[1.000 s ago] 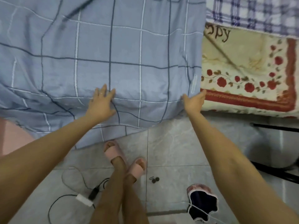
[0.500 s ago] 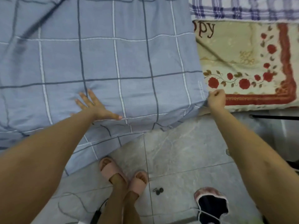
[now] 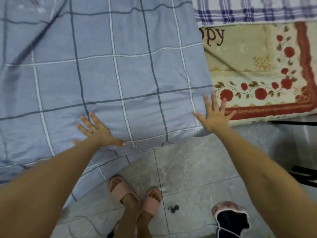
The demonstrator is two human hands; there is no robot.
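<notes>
While the left hand (image 3: 98, 133) presses flat on the blue checked quilt (image 3: 120, 74), fingers (image 3: 95, 120) spread, the right hand (image 3: 215, 115) rests splayed at its right edge (beside the rose-patterned blanket (image 3: 257, 66)); the quilt's near hem hangs toward the tiled floor (image 3: 197, 169).

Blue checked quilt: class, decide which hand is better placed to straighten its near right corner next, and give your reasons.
Probably the right hand, spread open just beside that corner, thumb over the edge of the quilt. The left hand lies flat on the quilt further left, near its front edge.
</notes>
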